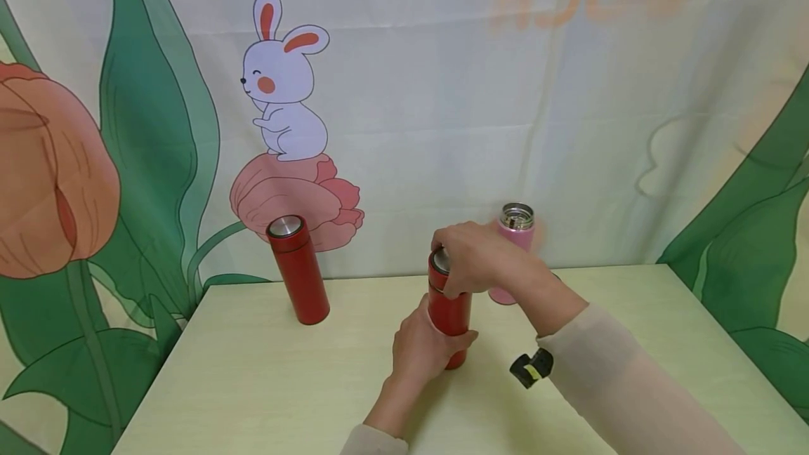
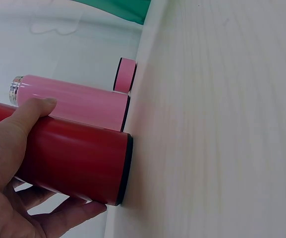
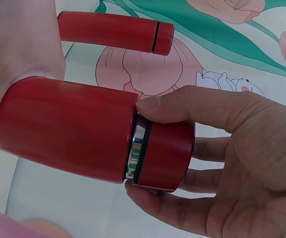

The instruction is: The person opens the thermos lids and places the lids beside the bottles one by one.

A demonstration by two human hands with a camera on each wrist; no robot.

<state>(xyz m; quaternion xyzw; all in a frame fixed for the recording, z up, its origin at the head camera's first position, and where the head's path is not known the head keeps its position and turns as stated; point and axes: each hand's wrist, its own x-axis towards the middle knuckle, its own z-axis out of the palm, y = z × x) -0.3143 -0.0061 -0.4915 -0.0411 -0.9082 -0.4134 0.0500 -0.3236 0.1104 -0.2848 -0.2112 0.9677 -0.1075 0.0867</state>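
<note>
A red thermos (image 1: 451,313) stands on the table, gripped round its lower body by my left hand (image 1: 422,344). From above, my right hand (image 1: 478,256) holds the red lid (image 3: 166,154) between thumb and fingers. In the right wrist view a band of silver neck (image 3: 135,151) shows between lid and body; whether the thread is still engaged I cannot tell. Just behind, to the right, is a pink thermos (image 1: 518,236) with its metal mouth uncovered. Its pink lid (image 2: 126,75) sits beside it on the table, hidden in the head view.
Another red thermos (image 1: 300,278), lid on, stands at the back left of the pale wooden table (image 1: 253,385). A printed curtain (image 1: 411,125) with a rabbit and flowers hangs along the table's far edge. A small black device (image 1: 532,367) is at my right wrist.
</note>
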